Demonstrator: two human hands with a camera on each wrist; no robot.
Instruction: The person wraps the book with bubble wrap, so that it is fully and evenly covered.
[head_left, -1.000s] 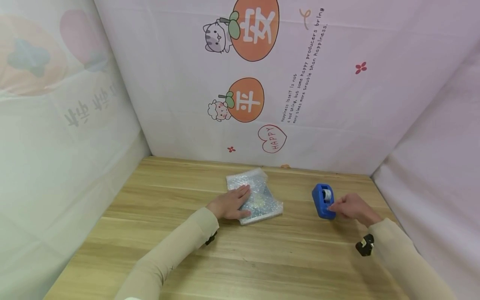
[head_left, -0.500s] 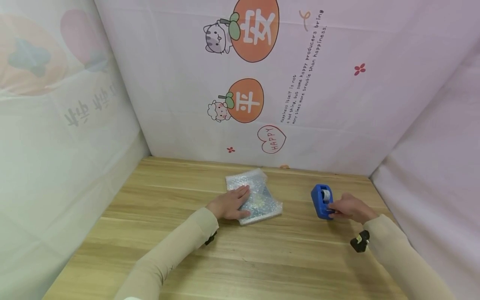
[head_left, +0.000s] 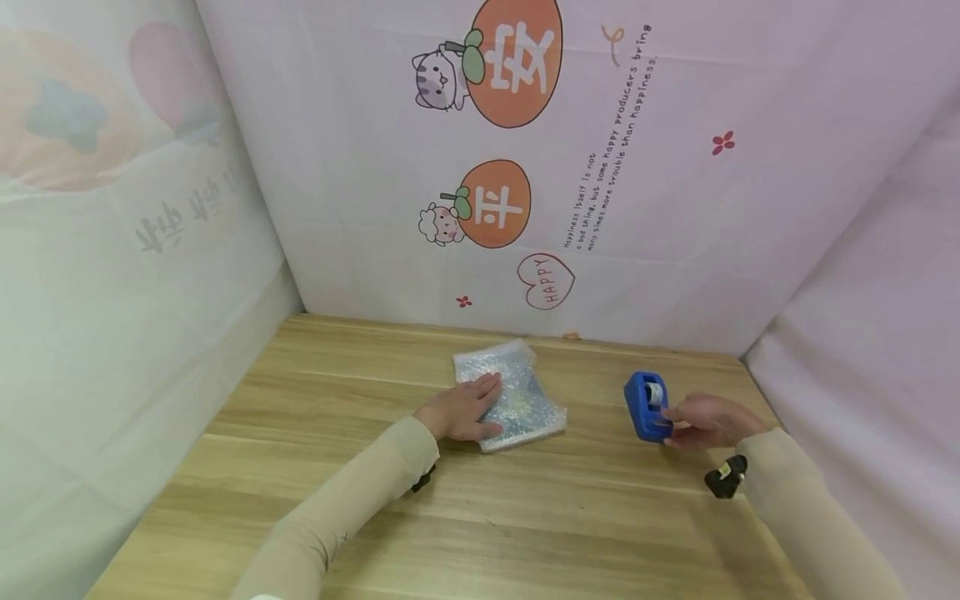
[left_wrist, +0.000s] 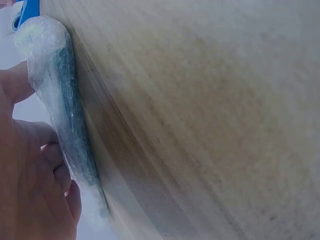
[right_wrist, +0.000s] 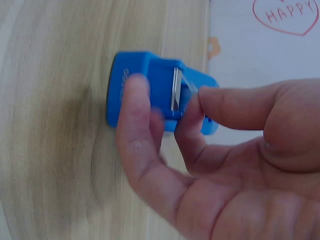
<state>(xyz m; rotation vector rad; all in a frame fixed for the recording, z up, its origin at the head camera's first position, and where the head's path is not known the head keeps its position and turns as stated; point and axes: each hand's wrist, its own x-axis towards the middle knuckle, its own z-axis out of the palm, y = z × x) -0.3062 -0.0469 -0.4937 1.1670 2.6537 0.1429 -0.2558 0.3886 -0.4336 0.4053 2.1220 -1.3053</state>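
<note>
A flat packet in bubble wrap (head_left: 528, 393), bluish inside, lies on the wooden table toward the back. My left hand (head_left: 459, 410) rests on its left part with straight fingers; the left wrist view shows its fingers and thumb against the wrap (left_wrist: 62, 95). To the right stands a blue tape dispenser (head_left: 639, 408) with a roll of clear tape in it. At its front my right hand (head_left: 711, 420) pinches the tape end. From the right wrist, a short strip of clear tape (right_wrist: 189, 84) runs behind the metal cutter (right_wrist: 176, 90) to the thumb and index fingertip.
Printed white cloth hangs as a back wall (head_left: 637, 292) right behind the table (head_left: 480, 533). Further cloth walls rise on the left (head_left: 150, 317) and right (head_left: 885, 333). Black wrist devices sit on both sleeves.
My right hand has shifted slightly at the dispenser's front and turned, its lower fingers now more spread. The left hand and the packet stay in place.
</note>
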